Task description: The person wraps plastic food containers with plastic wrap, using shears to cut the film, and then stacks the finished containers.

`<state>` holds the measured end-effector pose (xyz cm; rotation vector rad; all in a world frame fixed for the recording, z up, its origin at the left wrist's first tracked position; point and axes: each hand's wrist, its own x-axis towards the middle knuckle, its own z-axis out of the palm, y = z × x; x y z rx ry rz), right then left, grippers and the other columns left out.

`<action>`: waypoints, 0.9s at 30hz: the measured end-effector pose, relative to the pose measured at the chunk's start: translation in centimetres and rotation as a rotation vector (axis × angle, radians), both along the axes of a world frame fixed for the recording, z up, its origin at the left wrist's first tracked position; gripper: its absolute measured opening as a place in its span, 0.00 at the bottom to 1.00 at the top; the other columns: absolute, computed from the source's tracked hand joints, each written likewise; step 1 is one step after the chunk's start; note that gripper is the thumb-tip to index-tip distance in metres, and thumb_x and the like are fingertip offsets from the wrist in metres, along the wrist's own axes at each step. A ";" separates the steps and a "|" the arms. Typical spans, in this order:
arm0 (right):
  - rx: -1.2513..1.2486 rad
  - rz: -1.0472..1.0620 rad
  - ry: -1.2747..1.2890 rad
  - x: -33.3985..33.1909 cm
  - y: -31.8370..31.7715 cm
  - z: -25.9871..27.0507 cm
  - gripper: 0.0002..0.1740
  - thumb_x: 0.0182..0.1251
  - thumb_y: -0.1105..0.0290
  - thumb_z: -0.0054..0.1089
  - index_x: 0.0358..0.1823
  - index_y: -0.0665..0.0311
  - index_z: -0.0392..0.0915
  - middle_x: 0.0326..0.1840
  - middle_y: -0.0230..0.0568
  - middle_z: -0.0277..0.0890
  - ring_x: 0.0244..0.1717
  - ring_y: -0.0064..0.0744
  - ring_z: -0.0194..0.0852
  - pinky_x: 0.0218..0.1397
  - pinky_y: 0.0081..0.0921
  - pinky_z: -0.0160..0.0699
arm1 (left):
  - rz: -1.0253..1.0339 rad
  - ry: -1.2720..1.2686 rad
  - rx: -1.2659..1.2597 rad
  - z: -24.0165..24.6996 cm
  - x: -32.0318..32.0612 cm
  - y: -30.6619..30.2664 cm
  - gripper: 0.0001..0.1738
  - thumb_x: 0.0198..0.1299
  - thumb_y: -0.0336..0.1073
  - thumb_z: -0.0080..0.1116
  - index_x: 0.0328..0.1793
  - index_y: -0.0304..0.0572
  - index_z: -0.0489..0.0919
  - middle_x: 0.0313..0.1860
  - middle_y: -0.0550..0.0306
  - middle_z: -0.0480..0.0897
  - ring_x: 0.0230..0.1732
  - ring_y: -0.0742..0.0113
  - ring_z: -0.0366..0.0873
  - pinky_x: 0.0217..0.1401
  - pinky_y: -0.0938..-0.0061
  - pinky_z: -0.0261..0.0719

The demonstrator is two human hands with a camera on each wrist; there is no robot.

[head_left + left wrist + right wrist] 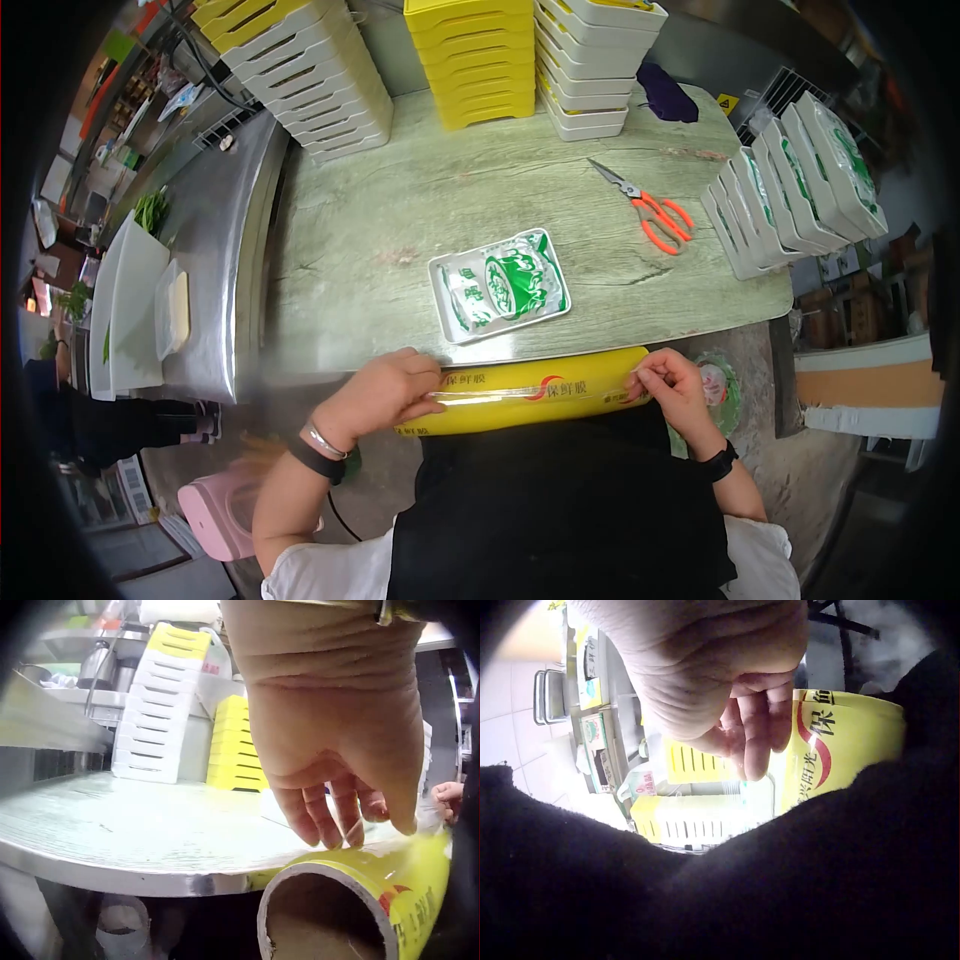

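Note:
A yellow roll of cling film (530, 400) with red and black print lies across the person's lap at the table's front edge; its hollow cardboard end (322, 915) faces the left wrist view. The left hand (392, 388) pinches the film's edge near the roll's left end. Toward the right end, the right hand (672, 388) pinches the film between thumb and fingers. A strip of clear film runs along the roll between both hands. Just beyond the roll, a white tray (447, 318) holds a green-and-white printed packet (505, 285).
Orange-handled scissors (655, 215) lie right of the tray. Stacked yellow trays (470, 60) and white trays (590, 75) stand at the back, more white trays (310, 90) at back left. Several packet-filled trays (790, 190) lean at the right. A dark purple item (667, 93) lies behind the scissors.

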<state>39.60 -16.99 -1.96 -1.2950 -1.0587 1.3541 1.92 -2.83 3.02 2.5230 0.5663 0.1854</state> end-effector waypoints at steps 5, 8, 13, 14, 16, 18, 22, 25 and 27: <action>-0.038 0.002 -0.004 0.0 0.6 -0.2 0.04 0.72 0.74 0.55 0.43 0.67 0.73 0.37 0.37 0.81 0.35 0.23 0.79 0.41 0.19 0.80 | 0.060 0.302 0.016 0.7 -1.1 -1.3 0.11 0.59 0.42 0.61 0.40 0.45 0.78 0.28 0.53 0.77 0.32 0.50 0.77 0.32 0.59 0.75; 0.010 0.019 -0.163 -0.4 0.3 -0.1 0.07 0.65 0.75 0.62 0.43 0.67 0.76 0.35 0.35 0.79 0.34 0.24 0.78 0.38 0.20 0.78 | 0.099 0.127 -0.023 0.7 -1.3 -2.4 0.09 0.58 0.41 0.62 0.38 0.45 0.78 0.28 0.54 0.77 0.31 0.52 0.78 0.29 0.60 0.75; 0.252 0.310 -0.667 -1.0 1.0 4.2 0.09 0.54 0.77 0.68 0.37 0.66 0.81 0.30 0.38 0.73 0.30 0.30 0.73 0.34 0.25 0.73 | 0.209 0.032 0.242 0.7 -1.5 -5.4 0.07 0.53 0.37 0.66 0.37 0.47 0.82 0.31 0.59 0.77 0.27 0.60 0.77 0.27 0.66 0.74; 0.287 0.315 -0.653 -0.9 1.0 5.5 0.08 0.54 0.77 0.68 0.36 0.66 0.81 0.30 0.38 0.74 0.30 0.30 0.73 0.34 0.24 0.73 | 0.242 -0.014 0.274 1.3 -1.5 -5.7 0.08 0.51 0.35 0.68 0.37 0.47 0.84 0.32 0.60 0.77 0.26 0.61 0.76 0.26 0.68 0.73; 0.344 0.286 -0.622 -0.4 0.8 8.9 0.06 0.55 0.77 0.67 0.36 0.66 0.81 0.32 0.38 0.76 0.29 0.29 0.73 0.33 0.24 0.74 | 0.366 -0.171 0.188 4.3 -1.6 -7.0 0.11 0.48 0.32 0.70 0.40 0.47 0.86 0.33 0.59 0.77 0.24 0.62 0.73 0.25 0.70 0.72; 0.385 0.212 -0.578 -0.2 0.2 12.5 0.05 0.57 0.77 0.65 0.36 0.66 0.80 0.34 0.37 0.78 0.28 0.29 0.74 0.32 0.23 0.74 | 0.535 -0.182 0.146 7.9 -1.5 -8.1 0.14 0.46 0.29 0.71 0.42 0.47 0.87 0.33 0.58 0.77 0.23 0.64 0.72 0.25 0.72 0.71; 0.150 0.204 -0.529 -1.3 1.5 14.5 0.02 0.67 0.77 0.56 0.39 0.66 0.78 0.34 0.41 0.82 0.28 0.31 0.83 0.32 0.23 0.78 | 0.603 -0.213 0.177 11.2 -0.3 -7.5 0.09 0.51 0.24 0.66 0.40 0.39 0.86 0.35 0.53 0.81 0.30 0.65 0.79 0.30 0.75 0.75; 0.361 0.181 -0.525 -0.5 1.5 16.4 0.02 0.68 0.77 0.55 0.39 0.67 0.75 0.30 0.42 0.81 0.28 0.33 0.85 0.33 0.22 0.79 | 0.624 -0.337 -0.052 12.2 -0.1 -7.7 0.05 0.58 0.27 0.60 0.37 0.34 0.84 0.34 0.50 0.84 0.34 0.64 0.83 0.33 0.74 0.78; 0.317 0.239 -0.543 -0.3 3.0 16.3 0.03 0.69 0.77 0.54 0.37 0.69 0.73 0.30 0.41 0.81 0.29 0.28 0.84 0.34 0.21 0.80 | 0.681 -0.276 -0.266 12.0 -0.8 -7.3 0.07 0.62 0.30 0.59 0.36 0.32 0.84 0.32 0.50 0.83 0.33 0.64 0.83 0.34 0.74 0.78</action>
